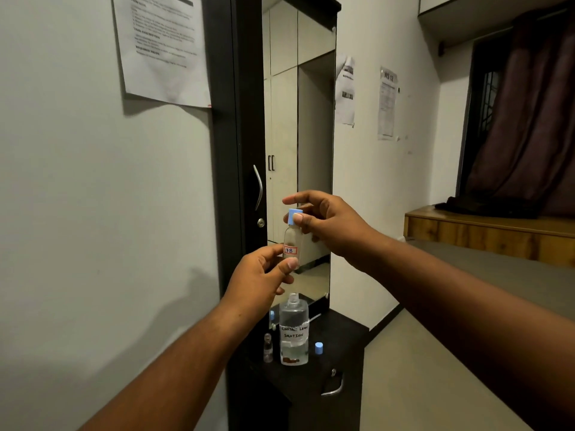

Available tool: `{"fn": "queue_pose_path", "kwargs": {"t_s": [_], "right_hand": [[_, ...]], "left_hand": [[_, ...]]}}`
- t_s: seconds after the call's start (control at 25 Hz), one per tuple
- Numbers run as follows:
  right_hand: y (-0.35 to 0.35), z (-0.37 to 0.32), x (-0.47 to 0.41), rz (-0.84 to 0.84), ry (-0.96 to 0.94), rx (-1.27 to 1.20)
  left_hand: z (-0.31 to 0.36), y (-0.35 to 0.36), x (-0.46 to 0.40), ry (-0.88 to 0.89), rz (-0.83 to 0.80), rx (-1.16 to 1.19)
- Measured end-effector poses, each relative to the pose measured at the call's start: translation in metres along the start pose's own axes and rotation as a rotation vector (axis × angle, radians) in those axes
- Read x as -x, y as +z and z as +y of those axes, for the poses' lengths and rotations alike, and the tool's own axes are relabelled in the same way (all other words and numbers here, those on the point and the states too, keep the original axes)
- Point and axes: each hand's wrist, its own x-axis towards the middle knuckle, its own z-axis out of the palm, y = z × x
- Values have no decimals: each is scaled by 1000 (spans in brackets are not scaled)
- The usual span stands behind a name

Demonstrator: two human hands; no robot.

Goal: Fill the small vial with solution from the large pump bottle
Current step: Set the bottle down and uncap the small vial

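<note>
Held upright above the large pump bottle (293, 329), the light, breakable-looking small vial (292, 244) is pinched low by the left hand (261, 276) while the right hand (326, 225) grips its blue cap (295, 216).

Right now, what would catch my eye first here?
Centre frame, a small vial labelled 7B is held up before the mirror: the left hand grips its base, the right hand pinches its blue cap. Directly below, on the dark cabinet, stands a clear bottle handwritten "contact lens solution".
</note>
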Motion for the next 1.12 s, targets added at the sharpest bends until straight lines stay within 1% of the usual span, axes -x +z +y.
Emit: {"fn": "queue_pose_path", "kwargs": {"t_s": [0.08, 0.16, 0.24, 0.36, 0.44, 0.56, 0.76, 0.84, 0.96, 1.12], "right_hand": [[3, 10, 0, -44, 25, 4], [6, 22, 0, -53, 48, -8], [4, 30, 0, -44, 60, -58], [-1, 44, -1, -82, 63, -109], [-1, 59, -4, -72, 96, -140], [1, 94, -6, 9, 196, -233], [3, 171, 3, 90, 390, -273], [5, 205, 8, 105, 477, -236], [6, 256, 15, 128, 587, -126], [19, 326, 23, 215, 655, -4]], "left_hand": [[-6, -1, -1, -17, -31, -10], [-15, 1, -3, -42, -74, -9], [-24, 3, -4, -69, -128, -17], [-43, 8, -4, -115, -191, -45], [-60, 11, -6, -144, -171, -68], [-96, 18, -7, -220, -98, -94], [-180, 38, 2, -442, -24, -84], [-212, 46, 6, -514, -4, -98], [-250, 54, 8, -562, 36, -165], [-288, 64, 7, -601, 70, -196]]}}
